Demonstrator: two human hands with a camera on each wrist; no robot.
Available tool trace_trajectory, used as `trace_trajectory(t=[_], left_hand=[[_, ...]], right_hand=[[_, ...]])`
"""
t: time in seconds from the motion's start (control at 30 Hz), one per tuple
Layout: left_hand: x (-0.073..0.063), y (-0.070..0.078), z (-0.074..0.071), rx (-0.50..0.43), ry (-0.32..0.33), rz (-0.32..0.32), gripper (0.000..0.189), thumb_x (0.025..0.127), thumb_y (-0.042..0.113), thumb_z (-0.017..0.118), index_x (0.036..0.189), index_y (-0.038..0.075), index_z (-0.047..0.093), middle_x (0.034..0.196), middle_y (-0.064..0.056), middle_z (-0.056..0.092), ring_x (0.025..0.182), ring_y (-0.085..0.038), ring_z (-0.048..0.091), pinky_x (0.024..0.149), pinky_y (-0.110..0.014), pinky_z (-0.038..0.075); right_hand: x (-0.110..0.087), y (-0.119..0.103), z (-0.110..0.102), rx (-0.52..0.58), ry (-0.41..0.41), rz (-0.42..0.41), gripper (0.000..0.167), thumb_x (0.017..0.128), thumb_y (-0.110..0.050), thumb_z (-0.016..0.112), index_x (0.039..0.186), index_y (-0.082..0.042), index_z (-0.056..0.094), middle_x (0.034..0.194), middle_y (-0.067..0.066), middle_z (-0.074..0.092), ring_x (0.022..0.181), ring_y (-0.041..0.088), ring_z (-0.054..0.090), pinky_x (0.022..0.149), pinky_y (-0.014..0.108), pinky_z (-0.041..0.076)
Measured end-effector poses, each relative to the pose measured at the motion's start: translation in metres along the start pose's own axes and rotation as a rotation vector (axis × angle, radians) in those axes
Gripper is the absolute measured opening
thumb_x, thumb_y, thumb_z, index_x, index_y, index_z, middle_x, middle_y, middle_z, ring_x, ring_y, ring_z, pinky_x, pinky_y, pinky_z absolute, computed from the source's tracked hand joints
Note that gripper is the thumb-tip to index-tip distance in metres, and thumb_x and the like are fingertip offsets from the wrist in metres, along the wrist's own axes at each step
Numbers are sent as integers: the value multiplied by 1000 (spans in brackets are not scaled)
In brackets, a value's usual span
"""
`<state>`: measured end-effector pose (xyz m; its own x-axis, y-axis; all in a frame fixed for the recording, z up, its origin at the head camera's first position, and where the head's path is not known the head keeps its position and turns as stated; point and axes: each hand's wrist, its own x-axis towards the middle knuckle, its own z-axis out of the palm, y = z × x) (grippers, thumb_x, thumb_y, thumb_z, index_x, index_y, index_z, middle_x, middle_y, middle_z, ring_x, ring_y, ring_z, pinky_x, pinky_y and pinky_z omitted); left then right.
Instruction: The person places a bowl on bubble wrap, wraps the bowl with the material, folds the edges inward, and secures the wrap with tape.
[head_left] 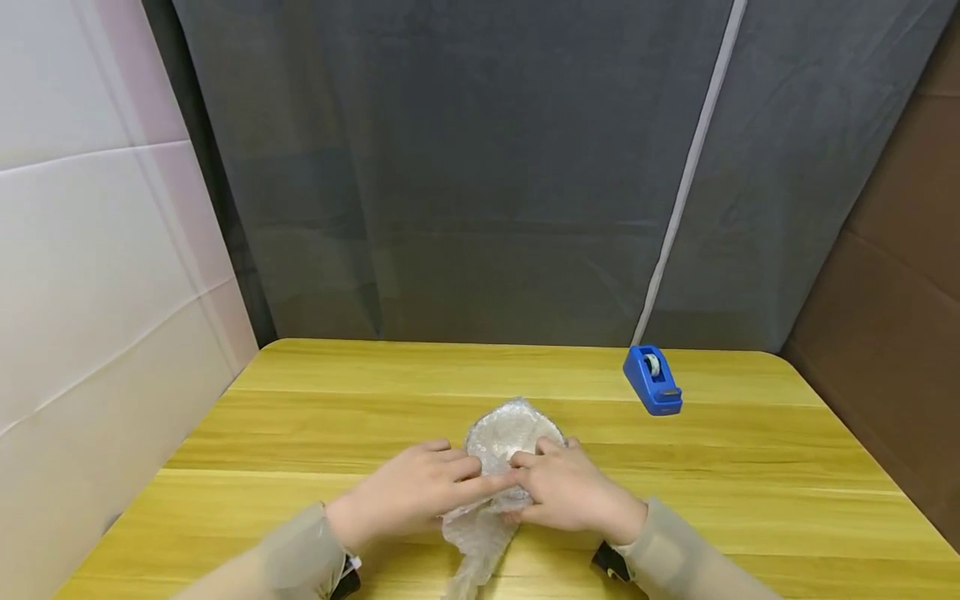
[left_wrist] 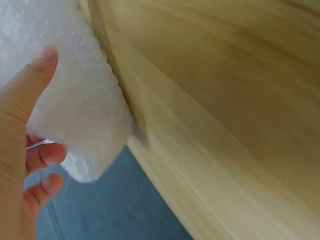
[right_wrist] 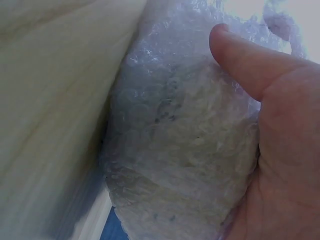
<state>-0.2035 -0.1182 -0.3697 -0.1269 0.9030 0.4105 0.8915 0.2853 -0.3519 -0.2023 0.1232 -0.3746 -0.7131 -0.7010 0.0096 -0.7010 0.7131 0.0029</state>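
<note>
A round, pale bundle of clear bubble wrap lies at the middle of the table's near half, with a loose tail trailing toward me. What it encloses is blurred by the wrap; faint dark marks show through in the right wrist view. My left hand holds the wrap from the left, index finger stretched across it and thumb lying on the near side. From the right, my right hand grips the bundle, its thumb pressed over the bubbles. Some fingers of both hands are hidden behind the wrap.
A blue tape dispenser with a tape roll stands at the back right of the wooden table. A dark curtain hangs behind the table. White panels are at the left and a brown panel at the right.
</note>
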Motion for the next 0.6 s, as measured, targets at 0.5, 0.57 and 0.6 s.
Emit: trace_trajectory(t=[0.5, 0.57, 0.6], left_hand=[[20, 2, 17, -480, 48, -342, 13, 93, 27, 66, 83, 21, 61, 79, 14, 58, 65, 4, 48, 61, -9, 44], [21, 3, 18, -559, 39, -431, 14, 92, 28, 66, 81, 21, 62, 74, 15, 55, 61, 5, 43, 56, -9, 42], [22, 3, 18, -588, 33, -470, 15, 91, 28, 68, 79, 21, 61, 70, 16, 52, 58, 5, 40, 53, -9, 40]], right_hand=[[-4, 3, 3, 102, 120, -11, 45, 82, -45, 68, 124, -31, 62, 115, -14, 62, 94, 10, 47, 78, 46, 43], [-6, 5, 4, 166, 144, -27, 56, 69, -47, 79, 120, -30, 62, 115, -14, 61, 101, 10, 49, 81, 45, 40], [-7, 6, 5, 200, 148, -34, 64, 64, -49, 82, 121, -30, 60, 117, -13, 60, 105, 10, 49, 84, 45, 39]])
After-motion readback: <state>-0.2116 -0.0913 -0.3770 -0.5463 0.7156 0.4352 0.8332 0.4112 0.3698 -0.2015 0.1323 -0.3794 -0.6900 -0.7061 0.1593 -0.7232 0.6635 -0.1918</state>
